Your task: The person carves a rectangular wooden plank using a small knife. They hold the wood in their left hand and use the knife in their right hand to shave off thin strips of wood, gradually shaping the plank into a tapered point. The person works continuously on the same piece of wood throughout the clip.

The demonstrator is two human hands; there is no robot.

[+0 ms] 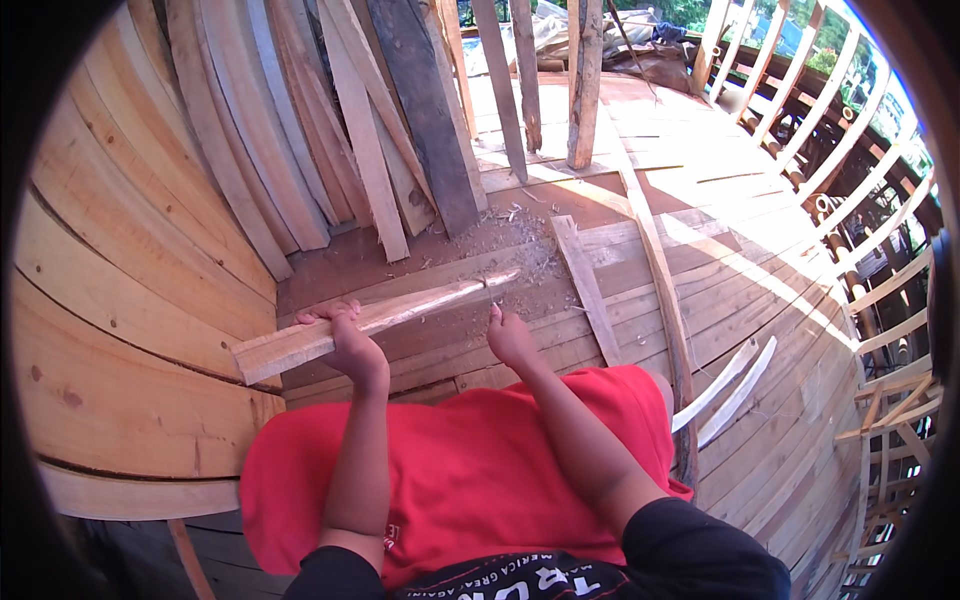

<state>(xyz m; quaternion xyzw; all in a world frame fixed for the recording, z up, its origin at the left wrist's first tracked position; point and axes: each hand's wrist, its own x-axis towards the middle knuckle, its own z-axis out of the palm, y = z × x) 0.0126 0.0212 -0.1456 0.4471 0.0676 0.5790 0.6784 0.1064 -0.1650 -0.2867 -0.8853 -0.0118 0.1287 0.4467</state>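
A long squared wooden beam (400, 312) slants across in front of my lap, its thick near end at the left and its narrower end pointing right, where the surface looks pale and freshly cut. My left hand (347, 335) is closed on the beam's thick part, fingers over its top. My right hand (511, 337) is closed in a fist just below the narrow end. A thin tool (488, 288) rises from that fist and meets the beam; its kind is too small to tell. Wood shavings (535, 245) lie on the floor beyond the beam's tip.
Several boards (270, 120) lean at the far left beside a curved plank wall (130, 280). Wooden posts (585, 90) stand farther back. Loose planks (587, 290) lie on the plank floor (760, 420). Two pale curved strips (735, 390) rest right of my knee. Open ribs (890, 235) line the right.
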